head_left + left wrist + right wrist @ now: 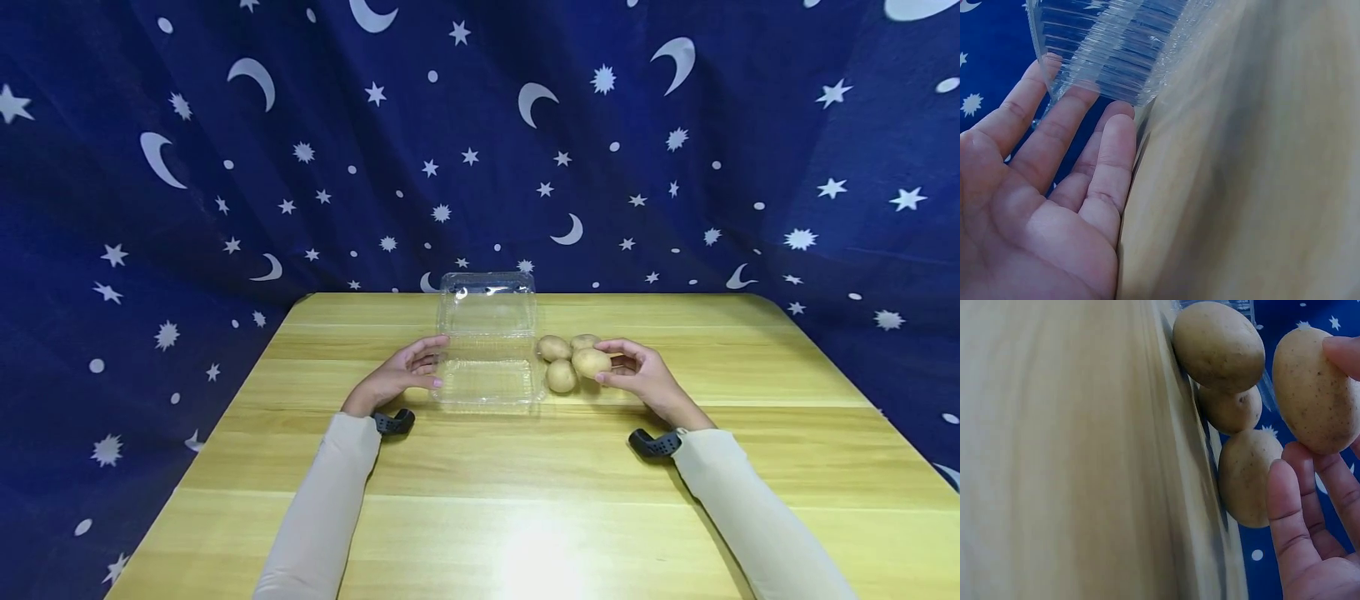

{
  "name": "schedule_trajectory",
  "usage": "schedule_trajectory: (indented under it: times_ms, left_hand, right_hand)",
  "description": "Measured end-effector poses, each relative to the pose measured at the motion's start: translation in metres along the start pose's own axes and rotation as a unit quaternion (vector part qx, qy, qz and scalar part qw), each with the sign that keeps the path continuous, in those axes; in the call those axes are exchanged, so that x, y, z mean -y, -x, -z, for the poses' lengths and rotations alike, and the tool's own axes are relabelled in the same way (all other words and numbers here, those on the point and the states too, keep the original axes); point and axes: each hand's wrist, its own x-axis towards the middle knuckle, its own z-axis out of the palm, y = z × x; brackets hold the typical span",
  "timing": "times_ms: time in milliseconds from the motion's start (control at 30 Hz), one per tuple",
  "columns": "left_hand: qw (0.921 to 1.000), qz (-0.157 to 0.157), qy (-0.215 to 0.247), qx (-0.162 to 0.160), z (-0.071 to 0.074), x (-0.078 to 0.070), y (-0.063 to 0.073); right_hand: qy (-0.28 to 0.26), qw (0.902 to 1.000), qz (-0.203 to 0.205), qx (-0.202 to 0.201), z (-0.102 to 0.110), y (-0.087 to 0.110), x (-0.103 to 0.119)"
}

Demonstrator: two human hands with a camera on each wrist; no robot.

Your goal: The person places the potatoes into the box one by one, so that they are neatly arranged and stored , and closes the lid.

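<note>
1. Potato (591, 362), held in the right hand (637, 375), sits just right of the middle of the head view; thumb and fingers grasp it from its right side. In the right wrist view it fills the upper right, thumb on its upper part and fingertips beneath.
2. Three other potatoes (561, 377) are bunched close together to its left and behind it in the head view, on the wooden table (465, 467). The right wrist view stacks them down its upper middle and centre right.
3. Clear plastic container (491, 383) stands near the centre of the head view, left of the potatoes, its lid (487, 308) swung up toward the top of the frame.
4. Left hand (397, 375) is at the container's left side, its fingers extended and loose rather than clenched; the left wrist view shows fingertips against the ribbed plastic at upper left.
5. Dark blue cloth (480, 192) with pale moons and stars fills the upper part of the head view.
6. Pale sleeves (322, 508) enter from the bottom edge, with black wrist devices (656, 444) at the cuffs.
</note>
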Motion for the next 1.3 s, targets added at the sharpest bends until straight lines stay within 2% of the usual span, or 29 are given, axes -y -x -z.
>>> schedule_trajectory:
  times_ms: [433,633,1300]
  left_hand:
    - [1.0000,0.001,-0.005,-0.001,-0.002,-0.002,0.000]
    - [0.9999,0.006,-0.010,-0.003,-0.002,-0.001,-0.001]
    - [1.0000,0.003,-0.005,-0.004,-0.002,0.000,-0.001]
  right_hand:
    - [0.022,0.9996,0.019,0.004,-0.012,-0.003,0.009]
    - [0.025,0.9996,0.010,0.006,-0.019,-0.004,0.017]
    - [0.054,0.9972,0.024,0.047,-0.040,-0.017,0.029]
